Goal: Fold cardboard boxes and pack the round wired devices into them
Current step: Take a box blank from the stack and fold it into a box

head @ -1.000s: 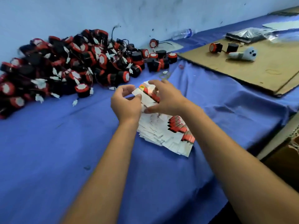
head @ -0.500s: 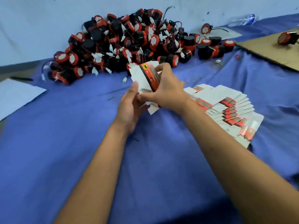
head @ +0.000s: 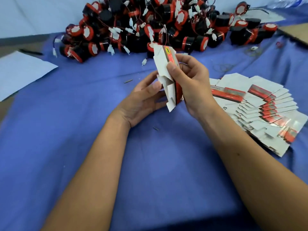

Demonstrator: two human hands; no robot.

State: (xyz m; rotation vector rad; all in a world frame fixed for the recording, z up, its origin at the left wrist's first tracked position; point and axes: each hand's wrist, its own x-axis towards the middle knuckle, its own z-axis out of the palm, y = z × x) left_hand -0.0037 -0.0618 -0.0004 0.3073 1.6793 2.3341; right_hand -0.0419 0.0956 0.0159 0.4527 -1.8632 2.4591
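1. Right hand [head: 191, 84] grips a flat box blank [head: 166, 75], thumb on its white face, fingers behind; blank held upright, edge-on, above mid-table.
2. Left hand [head: 141, 99] palm-up just beside the blank's lower end, fingertips touching a bottom flap, loose pinch, not clenched.
3. Blank: white inside, red/orange printed strip along its right edge; flaps stick out at the bottom.
4. Stack of blanks [head: 260, 110] fanned out flat toward the table's right edge.
5. Devices [head: 150, 25], black with red rims, white connectors, piled along the far edge.
6. White sheet [head: 20, 72] at the left edge; blue cloth [head: 150, 180] covers the table.
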